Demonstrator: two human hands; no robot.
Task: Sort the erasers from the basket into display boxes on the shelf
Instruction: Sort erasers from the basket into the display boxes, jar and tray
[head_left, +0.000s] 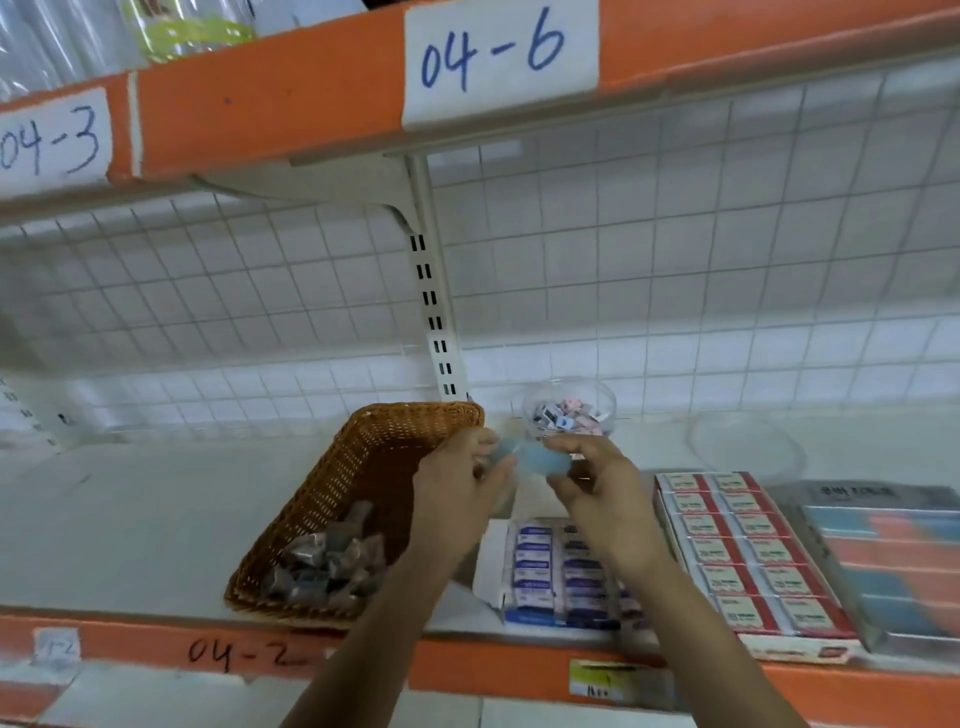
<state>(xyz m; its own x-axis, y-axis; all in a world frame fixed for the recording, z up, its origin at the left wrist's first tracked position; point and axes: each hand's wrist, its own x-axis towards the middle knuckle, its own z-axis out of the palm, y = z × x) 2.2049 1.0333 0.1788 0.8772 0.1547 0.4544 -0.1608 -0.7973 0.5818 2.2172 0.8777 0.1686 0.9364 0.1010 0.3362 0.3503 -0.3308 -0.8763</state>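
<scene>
Nearest me, my left hand (457, 483) and right hand (597, 488) meet above the shelf (156, 519), each pinching one end of a pale blue piece (535, 460) too blurred to name. Just left of them sits the wicker basket (363, 457), wrapped erasers (327, 566) heaped in its near corner. Under my wrists lies a display box (540, 566) of blue-labelled packs, a red-labelled box (737, 551) beside it.
</scene>
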